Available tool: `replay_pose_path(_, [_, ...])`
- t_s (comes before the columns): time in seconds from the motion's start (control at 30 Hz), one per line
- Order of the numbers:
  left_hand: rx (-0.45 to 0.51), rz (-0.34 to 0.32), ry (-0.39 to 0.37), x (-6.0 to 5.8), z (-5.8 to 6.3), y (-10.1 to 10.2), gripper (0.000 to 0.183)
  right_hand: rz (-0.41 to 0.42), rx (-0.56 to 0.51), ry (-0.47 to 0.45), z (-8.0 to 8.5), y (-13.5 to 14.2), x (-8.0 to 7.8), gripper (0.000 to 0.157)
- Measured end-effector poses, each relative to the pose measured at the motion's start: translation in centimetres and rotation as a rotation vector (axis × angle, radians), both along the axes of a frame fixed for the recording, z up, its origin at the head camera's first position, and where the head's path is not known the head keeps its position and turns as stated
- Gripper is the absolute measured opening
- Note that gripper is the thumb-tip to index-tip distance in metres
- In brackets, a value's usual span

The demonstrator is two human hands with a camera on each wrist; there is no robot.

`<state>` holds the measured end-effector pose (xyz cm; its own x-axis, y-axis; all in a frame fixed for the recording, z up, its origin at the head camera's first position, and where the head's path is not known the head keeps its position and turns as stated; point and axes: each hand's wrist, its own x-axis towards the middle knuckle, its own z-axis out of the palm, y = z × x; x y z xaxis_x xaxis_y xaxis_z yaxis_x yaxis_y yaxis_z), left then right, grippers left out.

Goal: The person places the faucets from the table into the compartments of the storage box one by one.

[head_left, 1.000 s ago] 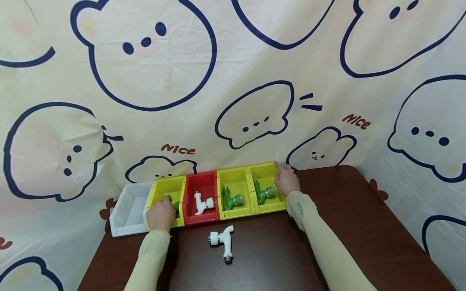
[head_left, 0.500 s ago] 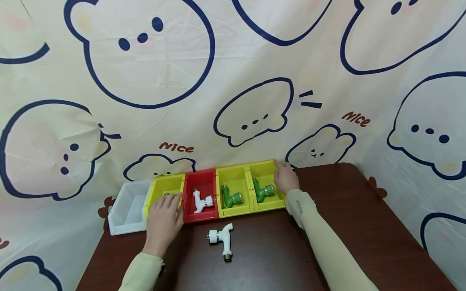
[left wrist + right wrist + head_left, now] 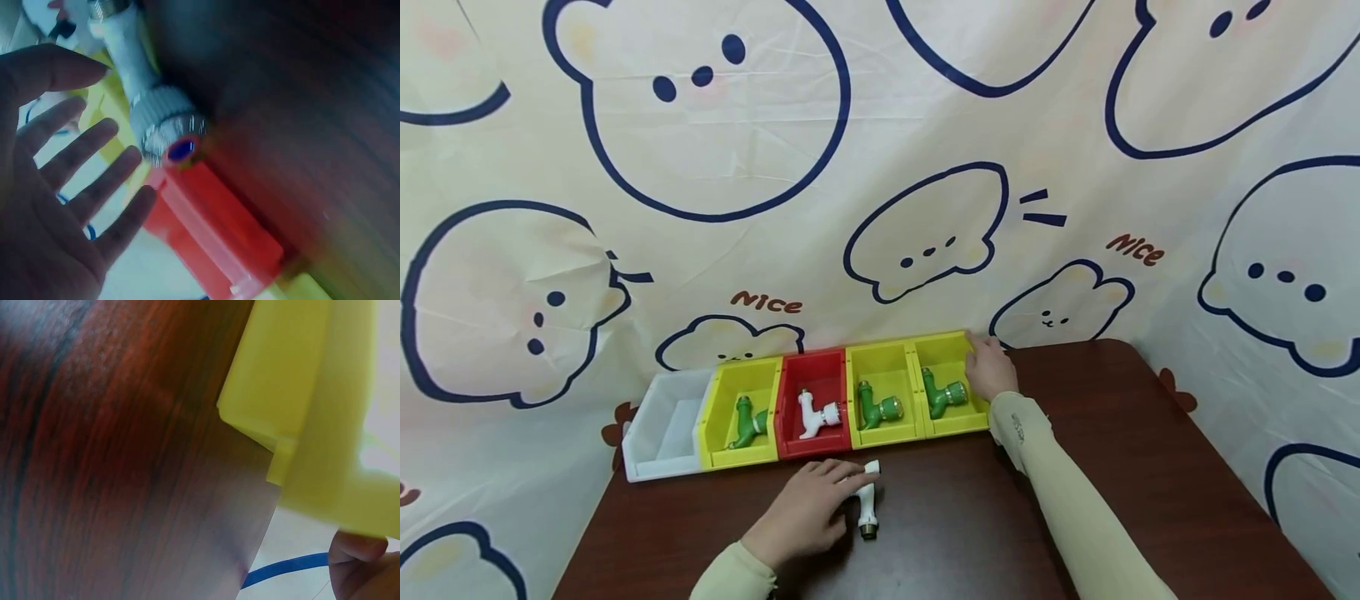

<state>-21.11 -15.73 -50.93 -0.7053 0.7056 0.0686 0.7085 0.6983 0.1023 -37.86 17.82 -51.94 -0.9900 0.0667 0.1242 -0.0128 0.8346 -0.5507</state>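
Observation:
My left hand reaches over a white faucet on the table, its fingers overlapping the handle end in the head view. The left wrist view shows those fingers spread beside the faucet's ribbed white knob, with a gap between thumb and fingertips. At the far right of the bin row, my right hand holds the end wall of a yellow bin near its back corner. One fingertip shows against that bin's rim in the right wrist view. Inside the bin lies a green faucet.
Left of that bin stand another yellow bin with a green faucet, a red bin with a white faucet, a yellow bin with a green faucet, and a white bin. A patterned cloth hangs behind.
My left hand has withdrawn from the left yellow bin, uncovering its green faucet, and moved right and nearer to the white faucet on the table. The right hand stays at the bin's end.

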Motion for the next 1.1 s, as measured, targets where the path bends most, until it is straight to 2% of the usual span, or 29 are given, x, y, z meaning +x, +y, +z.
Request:
replay_pose_path(0.07, [-0.034, -0.026, 0.008, 0.0, -0.4, 0.3, 0.061, -0.001, -0.005, -0.002, 0.1, 0.0, 0.1, 0.049])
replay_pose_path(0.23, [-0.081, -0.059, 0.109, -0.3, -1.1, 1.0, 0.048, 0.001, -0.015, 0.005, 0.0, 0.0, 0.0, 0.048])
replay_pose_path(0.33, [-0.099, -0.071, 0.138, -0.6, -1.5, 1.4, 0.042, -0.001, -0.012, 0.015, -0.1, 0.0, -0.3, 0.048])
replay_pose_path(0.6, [-0.099, -0.096, 0.104, -1.2, -1.8, 2.0, 0.034, -0.011, -0.022, -0.002, 0.1, -0.2, -0.1, 0.049])
replay_pose_path(0.9, [-0.106, -0.151, 0.179, -1.5, -1.5, 2.0, 0.031, -0.015, -0.016, 0.009, 0.1, -0.1, 0.1, 0.048])
replay_pose_path(1.1, [-0.065, -0.089, 0.147, -1.4, -1.0, 1.9, 0.027, -0.007, -0.013, 0.017, -0.2, 0.1, -0.1, 0.048])
